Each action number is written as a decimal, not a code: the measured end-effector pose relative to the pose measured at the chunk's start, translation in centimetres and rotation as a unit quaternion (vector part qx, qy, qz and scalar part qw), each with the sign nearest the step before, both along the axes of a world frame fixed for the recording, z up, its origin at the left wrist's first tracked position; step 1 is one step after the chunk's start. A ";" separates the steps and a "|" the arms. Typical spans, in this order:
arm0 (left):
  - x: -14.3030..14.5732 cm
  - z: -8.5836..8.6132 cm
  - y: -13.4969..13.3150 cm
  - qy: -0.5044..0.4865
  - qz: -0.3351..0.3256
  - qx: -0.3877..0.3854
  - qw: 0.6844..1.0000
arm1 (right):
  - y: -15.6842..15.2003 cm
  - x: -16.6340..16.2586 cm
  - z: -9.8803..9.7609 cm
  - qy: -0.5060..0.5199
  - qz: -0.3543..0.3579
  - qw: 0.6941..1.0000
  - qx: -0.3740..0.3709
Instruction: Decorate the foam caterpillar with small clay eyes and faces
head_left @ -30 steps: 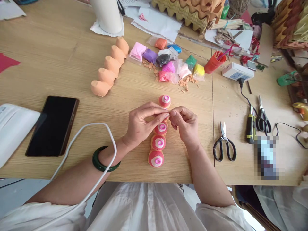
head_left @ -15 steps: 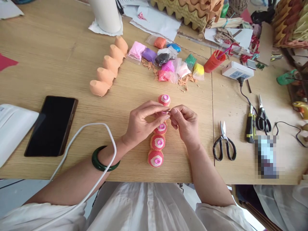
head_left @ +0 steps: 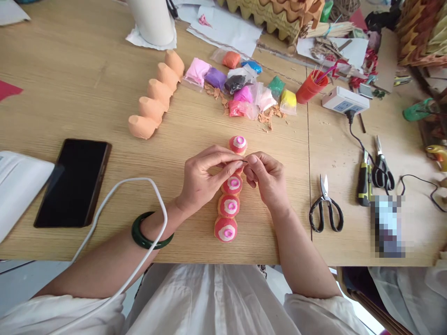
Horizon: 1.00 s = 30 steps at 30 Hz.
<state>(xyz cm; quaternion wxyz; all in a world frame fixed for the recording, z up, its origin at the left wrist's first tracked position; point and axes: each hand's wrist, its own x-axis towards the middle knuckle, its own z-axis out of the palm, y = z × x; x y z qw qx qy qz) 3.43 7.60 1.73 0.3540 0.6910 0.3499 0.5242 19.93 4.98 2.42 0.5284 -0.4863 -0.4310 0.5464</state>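
The dome row (head_left: 229,206), red with white centres and pink rings, lies on the table (head_left: 188,239) beneath both hands. The left hand (head_left: 199,177) has narrowed its thumb-forefinger gap, its grip unclear; the right hand (head_left: 267,179) pinches a dark sliver (head_left: 245,161).

A pale wooden table (head_left: 87,107) above what looks like grey floor (head_left: 19,288).

thin dark sliver (head_left: 245,161) in bare right hand (head_left: 267,179): too small to tell | red-white-pink bumpy strip (head_left: 232,185): partly behind bare left hand (head_left: 200,174) | white cylinder (head_left: 152,21): top cropped | grey-blue object (head_left: 388,228): pixelated
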 end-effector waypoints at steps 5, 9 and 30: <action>0.0 0.0 0.0 -0.012 -0.008 0.004 1.000 | 0.0 0.1 0.0 -0.006 -0.006 1.000 0.004; 0.1 -0.3 0.1 -0.026 -0.031 -0.023 0.999 | 0.1 0.0 0.0 -0.004 -0.011 1.000 0.006; 0.0 -0.4 0.1 -0.018 -0.033 -0.017 0.999 | 0.0 -0.1 0.1 0.025 0.011 1.000 -0.015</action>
